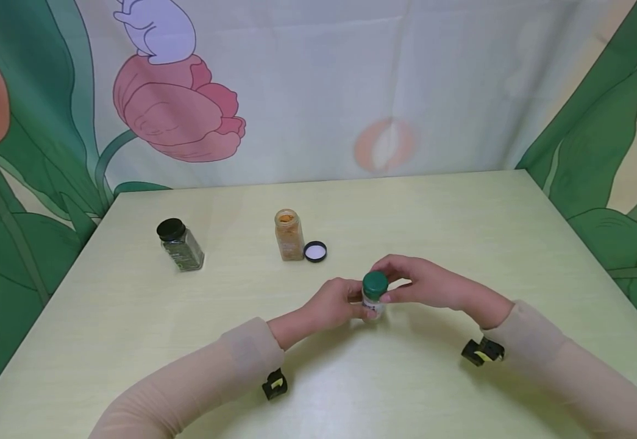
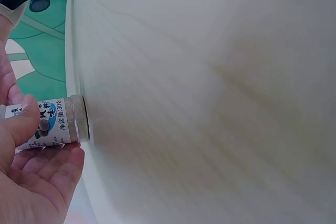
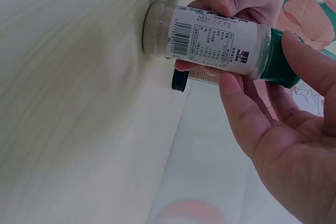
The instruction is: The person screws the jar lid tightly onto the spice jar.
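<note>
A small spice bottle (image 1: 372,306) with a white printed label and a green cap (image 1: 375,284) stands upright on the table. My left hand (image 1: 329,306) grips its body, with the thumb across the label (image 2: 55,121) and fingers on the other side. At the top, my right hand (image 1: 425,281) holds the green cap between thumb and fingers. The right wrist view shows that thumb on the cap (image 3: 278,59) and a barcode on the bottle (image 3: 210,38). Whether the cap is loose cannot be seen.
Behind the hands is an uncapped glass jar (image 1: 289,239) of orange-brown powder, its black lid (image 1: 315,252) lying beside it, pale inside up. Farther left stands a black-capped jar (image 1: 184,249) of green dried herb. A printed curtain (image 1: 307,91) hangs behind the table (image 1: 230,213).
</note>
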`<state>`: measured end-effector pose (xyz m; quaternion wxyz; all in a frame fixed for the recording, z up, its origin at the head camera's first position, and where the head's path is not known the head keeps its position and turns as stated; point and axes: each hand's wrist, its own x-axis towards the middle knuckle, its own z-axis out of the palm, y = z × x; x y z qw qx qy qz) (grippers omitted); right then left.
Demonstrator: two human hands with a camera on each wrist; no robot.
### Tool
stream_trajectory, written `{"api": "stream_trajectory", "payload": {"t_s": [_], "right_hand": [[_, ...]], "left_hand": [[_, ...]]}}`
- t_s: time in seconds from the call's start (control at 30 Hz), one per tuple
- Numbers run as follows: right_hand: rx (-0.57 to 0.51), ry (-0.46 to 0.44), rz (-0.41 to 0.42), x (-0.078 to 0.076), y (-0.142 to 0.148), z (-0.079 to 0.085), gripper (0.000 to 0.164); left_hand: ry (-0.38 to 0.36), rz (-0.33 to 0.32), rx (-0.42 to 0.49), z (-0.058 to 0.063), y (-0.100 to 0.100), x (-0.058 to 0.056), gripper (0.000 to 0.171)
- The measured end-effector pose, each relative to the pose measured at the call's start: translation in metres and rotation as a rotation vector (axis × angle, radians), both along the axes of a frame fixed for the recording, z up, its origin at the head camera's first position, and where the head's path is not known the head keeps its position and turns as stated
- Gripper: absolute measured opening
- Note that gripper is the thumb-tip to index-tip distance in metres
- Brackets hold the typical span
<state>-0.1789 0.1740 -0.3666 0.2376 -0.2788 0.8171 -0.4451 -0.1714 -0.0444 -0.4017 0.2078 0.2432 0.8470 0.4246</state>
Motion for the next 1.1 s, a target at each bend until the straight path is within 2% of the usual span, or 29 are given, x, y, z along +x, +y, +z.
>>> {"api": "stream_trajectory", "payload": {"t_s": [0.1, 0.27, 0.37, 0.53, 0.73, 0.97, 1.1], "right_hand": [[-0.010, -0.001, 0.009, 0.0003, -0.0007, 0.0007, 0.037], [-0.006, -0.019, 0.071, -0.0029, 0.0014, 0.0052, 0.048], [0.010, -0.008, 0.094, -0.0053, 0.0019, 0.0061, 0.048], [0.010, 0.013, 0.069, -0.0063, -0.0010, 0.0034, 0.039], [0.007, 0.013, 0.020, -0.0050, -0.0035, -0.0001, 0.036], [-0.003, 0.023, 0.090, -0.0063, -0.0006, 0.0001, 0.049], [0.004, 0.055, 0.101, -0.0062, -0.0008, -0.0014, 0.046]], "left_hand": [[0.004, 0.000, 0.003, -0.0020, -0.0002, -0.0008, 0.028], [0.024, 0.005, -0.007, -0.0030, -0.0025, -0.0021, 0.029], [0.027, 0.011, -0.017, -0.0028, -0.0041, -0.0023, 0.030], [0.023, 0.003, -0.012, -0.0038, -0.0042, -0.0031, 0.030], [0.023, 0.009, -0.012, -0.0040, -0.0039, -0.0033, 0.027], [0.045, 0.013, -0.017, -0.0036, -0.0043, -0.0036, 0.027], [0.055, 0.010, -0.022, -0.0043, -0.0050, -0.0038, 0.027]]}}
